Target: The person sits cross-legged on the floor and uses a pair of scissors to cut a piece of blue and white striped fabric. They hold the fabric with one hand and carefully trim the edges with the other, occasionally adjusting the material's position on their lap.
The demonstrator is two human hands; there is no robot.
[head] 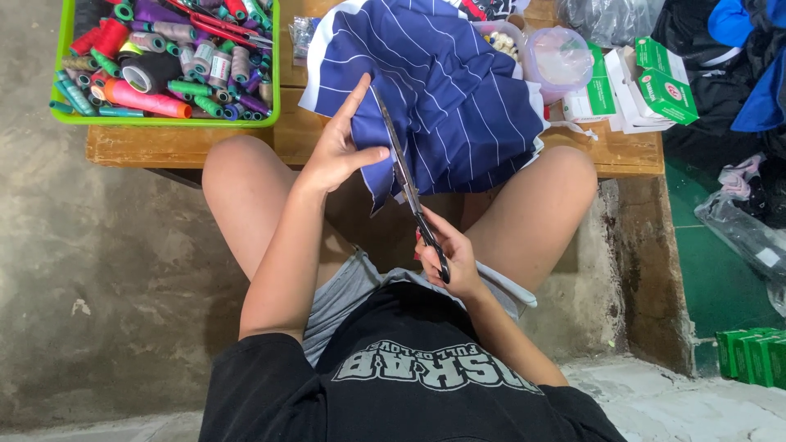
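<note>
a: concrete floor, low wooden bench (188,146) across the top; green tray (61,98) of thread spools upper left

b: centre frame, left hand (337,151) pinches the striped blue cloth (446,90); right hand (446,254) grips the scissors (407,184), blades on the cloth's edge

White-and-green cardboard boxes (647,82) lie stacked at the right end of the wooden bench (188,146), beside a round clear plastic tub (558,57) with a pinkish lid, while a row of small green boxes (752,356) stands on the floor at the lower right.
</note>
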